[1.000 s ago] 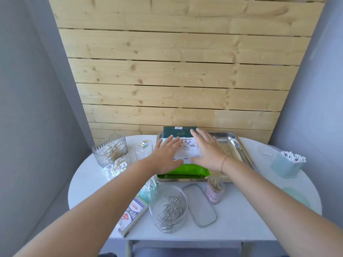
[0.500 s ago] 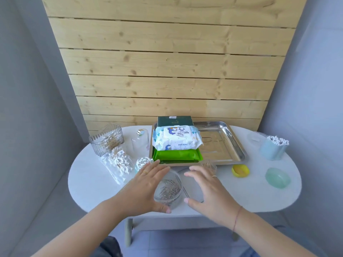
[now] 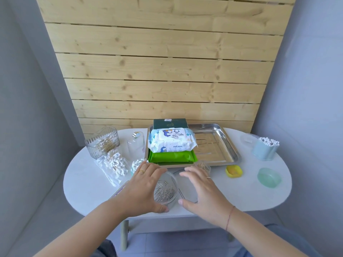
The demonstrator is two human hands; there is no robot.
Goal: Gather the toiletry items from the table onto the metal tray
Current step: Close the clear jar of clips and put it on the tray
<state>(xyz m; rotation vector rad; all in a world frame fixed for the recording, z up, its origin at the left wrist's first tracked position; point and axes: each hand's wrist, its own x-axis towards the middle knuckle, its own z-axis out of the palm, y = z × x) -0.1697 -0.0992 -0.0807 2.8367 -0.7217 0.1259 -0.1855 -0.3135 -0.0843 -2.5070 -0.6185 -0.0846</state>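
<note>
Both hands hover at the near edge of the white table (image 3: 89, 184), on either side of a clear round container of paper clips (image 3: 165, 190). The left hand (image 3: 143, 190) curves around the container's left side with fingers spread and the thumb at its near rim; it looks to be touching the wall, though whether it actually grips is hard to tell from this angle. The right hand (image 3: 204, 191) is open, fingers apart, just beside the container on its right and above a clear flat lid (image 3: 187, 182) lying on the table. Farther back, the metal tray (image 3: 219, 145) holds a stack on its left half: a white pack of baby wipes (image 3: 171, 142) on a green pack (image 3: 172, 157), with a dark green box (image 3: 169, 123) behind them. Its right half is bare metal. Left of the tray stand a ribbed clear box of cotton swabs (image 3: 103, 143), a bag of cotton swabs (image 3: 113, 165) and a clear bottle (image 3: 135, 145). To the right sit a small yellow case (image 3: 234, 171), a pale green dish (image 3: 269, 177) and a light blue cup of swabs (image 3: 264, 148).
</note>
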